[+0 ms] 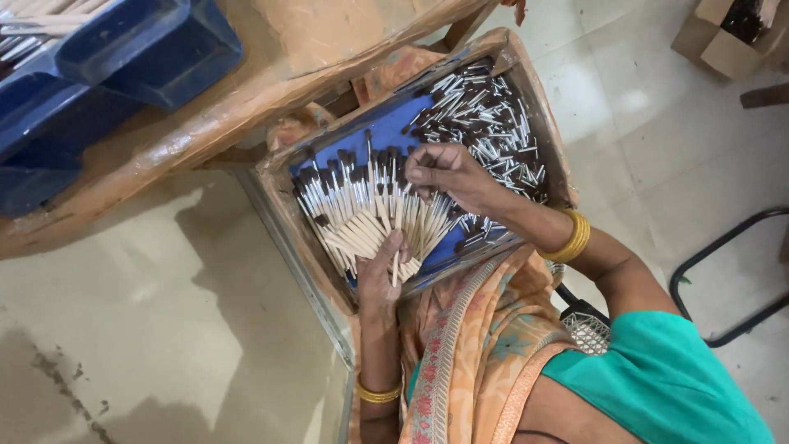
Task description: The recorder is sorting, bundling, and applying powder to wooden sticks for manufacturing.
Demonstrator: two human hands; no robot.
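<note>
Teal sleeve (657,382) and an orange patterned drape (468,345) fill the near edge of the view, with a gold bangle (378,392) on the left wrist and another gold bangle (571,238) on the right.

Up from the drape, the left hand (380,271) grips a fan of paint brushes (362,210). Its fingers are pressed together around the pale wooden handles where they bunch, and the thumb lies across the front of them. From those fingers the brushes spread away, handles converging at the grip, metal ferrules and dark bristle tips standing far from the fingertips.

The right hand (448,177) sits just beyond the fan's right edge. Its fingertips are drawn together, pinching at the dark tips of a few brushes on that side; whether one brush or several sits in the pinch cannot be told.

Past the right hand's knuckles lies a heap of loose brushes (489,123), short ones with silver ferrules and dark tips, jumbled in all directions. Both fan and heap rest in or above a worn wooden tray (283,210) with a blue lining (394,123).

Beyond the tray's far wall runs a wooden table edge (246,90), bearing blue plastic bins (123,57). A cardboard box (723,37) stands well apart on the pale tiled floor (148,329).
</note>
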